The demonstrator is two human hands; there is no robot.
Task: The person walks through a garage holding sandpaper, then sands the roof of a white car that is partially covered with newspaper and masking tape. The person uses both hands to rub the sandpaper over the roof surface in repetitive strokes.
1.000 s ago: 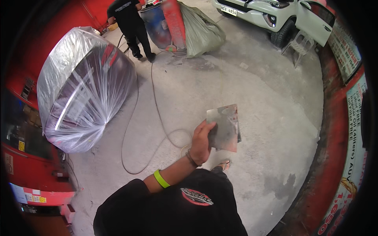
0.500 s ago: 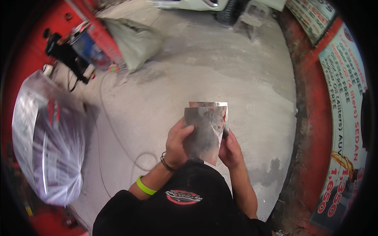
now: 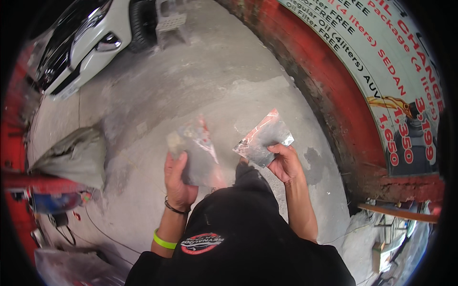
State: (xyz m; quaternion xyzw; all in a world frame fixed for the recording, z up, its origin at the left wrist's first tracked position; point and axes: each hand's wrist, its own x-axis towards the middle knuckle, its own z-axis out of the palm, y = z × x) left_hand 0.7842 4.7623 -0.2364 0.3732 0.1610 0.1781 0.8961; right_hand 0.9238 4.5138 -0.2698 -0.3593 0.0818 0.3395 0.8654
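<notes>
My left hand (image 3: 179, 183) grips a blurred grey metallic sheet (image 3: 196, 162) with pinkish patches, its thumb over the left edge. To the right, apart from it, my right hand (image 3: 284, 162) pinches a smaller, shiny grey sheet (image 3: 262, 139) with pinkish areas, thumb on top and fingers partly hidden underneath. Both sheets are held above the concrete floor (image 3: 214, 81), in front of my black shirt and dark-trousered leg.
A white car (image 3: 88, 47) stands upper left beside a plastic chair (image 3: 171, 24). A grey-green sack (image 3: 71, 159), red post (image 3: 47, 181), blue drum (image 3: 57, 202) and hoses lie left. A large sign (image 3: 386, 81) lines the red wall at right. Clutter fills the lower right.
The two sheets, stacked together half a second ago, are now apart, one in each hand. The view has swung rightward, bringing the car to the upper left; the other person is out of sight.
</notes>
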